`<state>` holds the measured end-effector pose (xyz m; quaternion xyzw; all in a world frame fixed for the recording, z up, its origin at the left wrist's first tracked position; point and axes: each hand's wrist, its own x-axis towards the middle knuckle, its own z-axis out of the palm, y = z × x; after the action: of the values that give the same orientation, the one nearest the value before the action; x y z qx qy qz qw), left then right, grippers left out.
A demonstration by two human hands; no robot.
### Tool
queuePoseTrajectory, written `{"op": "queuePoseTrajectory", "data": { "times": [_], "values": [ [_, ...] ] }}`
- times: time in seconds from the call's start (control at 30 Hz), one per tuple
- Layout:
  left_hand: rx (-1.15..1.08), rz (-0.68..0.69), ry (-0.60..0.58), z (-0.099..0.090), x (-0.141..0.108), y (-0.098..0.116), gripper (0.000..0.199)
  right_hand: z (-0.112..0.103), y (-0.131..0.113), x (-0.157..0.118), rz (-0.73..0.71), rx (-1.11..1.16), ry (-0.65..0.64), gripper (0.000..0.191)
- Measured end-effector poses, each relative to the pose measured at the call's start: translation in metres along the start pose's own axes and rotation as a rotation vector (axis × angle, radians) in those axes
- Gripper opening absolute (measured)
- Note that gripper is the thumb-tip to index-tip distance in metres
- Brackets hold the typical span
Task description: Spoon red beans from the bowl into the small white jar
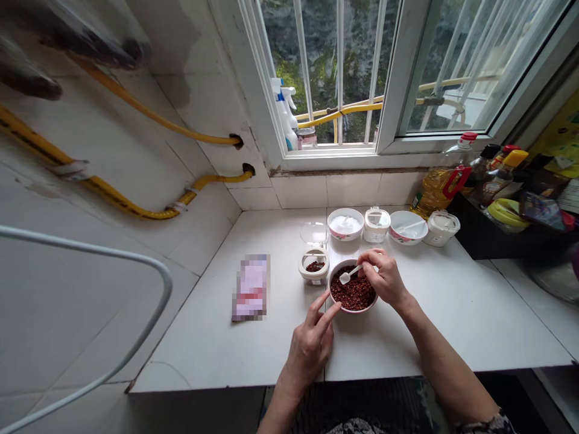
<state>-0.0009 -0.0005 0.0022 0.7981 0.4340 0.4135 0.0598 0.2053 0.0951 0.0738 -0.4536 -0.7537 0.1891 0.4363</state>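
Observation:
My right hand pinches the handle of a small white spoon over a bowl. Dark reddish-brown dried grains, like peppercorns, fill much of this bowl. At its near left rim, my left hand rests two outstretched fingertips; the other fingers are partly hidden. Just left of the bowl stands a small seasoning jar with its clear lid raised. Some of the same dark grains lie inside the jar.
Behind stand a bowl of white granules, a lidded jar, a bowl with a white spoon and another jar. A blurred purple packet lies left. An oil bottle and several condiment bottles crowd the back right.

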Motion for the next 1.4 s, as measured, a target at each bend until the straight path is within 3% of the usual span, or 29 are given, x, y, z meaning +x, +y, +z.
{"op": "queuePoseTrajectory", "data": {
  "times": [0.13,0.5,0.73,0.93,1.03,1.17,1.27,1.4],
  "values": [
    [-0.02,-0.004,0.001,0.0,0.0,0.0,0.052,0.009,0.0,-0.001,-0.017,0.022,-0.083,0.021],
    [-0.026,-0.005,0.001,0.0,0.0,0.0,0.053,0.004,-0.005,0.003,0.33,0.35,-0.054,0.014],
    [-0.016,-0.015,-0.006,0.001,-0.002,-0.001,0.053,0.005,-0.001,0.004,0.391,0.472,-0.012,0.014],
    [-0.004,0.006,0.0,0.002,-0.003,-0.003,0.054,0.015,-0.014,0.004,0.238,0.418,0.09,0.016],
    [-0.016,0.007,0.003,0.003,-0.003,-0.003,0.054,0.022,-0.022,0.003,0.015,0.21,0.117,0.013],
    [-0.028,-0.006,-0.006,0.001,-0.002,-0.002,0.053,0.026,-0.026,0.004,-0.287,-0.034,0.023,0.02],
    [-0.026,0.0,-0.004,0.001,-0.001,-0.001,0.053,0.021,-0.024,0.004,-0.31,-0.068,0.047,0.021],
    [-0.016,0.003,0.001,0.001,-0.001,0.0,0.052,0.005,-0.014,0.003,-0.195,-0.027,0.146,0.018]
  ]
}}
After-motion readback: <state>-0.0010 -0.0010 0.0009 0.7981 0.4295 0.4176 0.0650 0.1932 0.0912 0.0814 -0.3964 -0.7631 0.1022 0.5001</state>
